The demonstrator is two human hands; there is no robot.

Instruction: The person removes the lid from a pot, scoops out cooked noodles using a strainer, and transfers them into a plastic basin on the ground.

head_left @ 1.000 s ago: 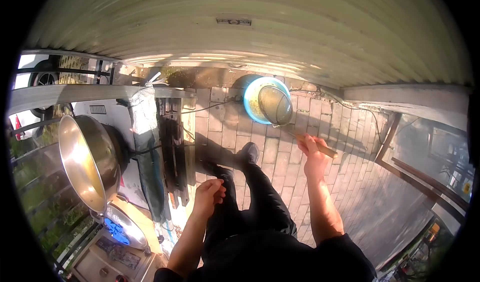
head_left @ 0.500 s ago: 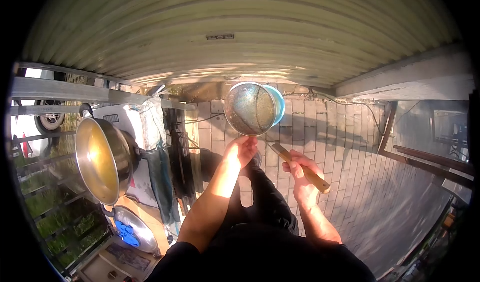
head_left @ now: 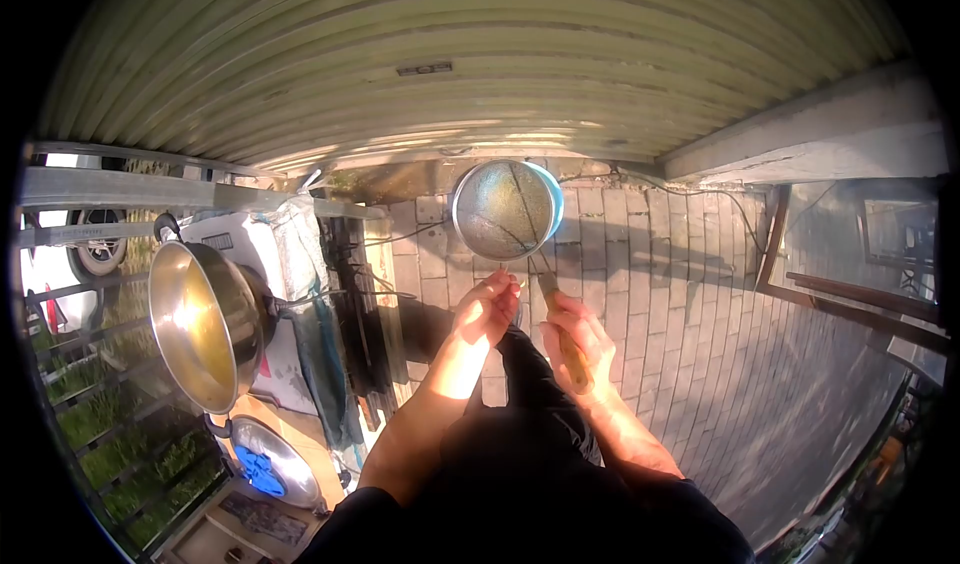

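A round wire-mesh strainer (head_left: 503,210) sits over a blue bucket (head_left: 556,200), most of which it hides. The strainer's wooden handle (head_left: 572,362) points back toward my body, and my right hand (head_left: 578,334) is wrapped around it. Just below the strainer's near rim is my left hand (head_left: 487,309), with its fingers curled together. Something small and pale seems to be at those fingertips, too small to make out. Whether they touch the rim is hard to tell.
On the left, a large metal pot (head_left: 205,324) holds yellowish liquid beside a white box (head_left: 235,232). Below it, a metal lid (head_left: 285,459) carries a blue cloth (head_left: 260,470). A corrugated shutter (head_left: 480,94) rises ahead above brick paving (head_left: 640,264). A glass-paned frame (head_left: 850,254) stands right.
My right hand has moved left and inward, turning the handle to point more straight toward me. My left fingers have come off the rim and curled. The mesh has shifted slightly.
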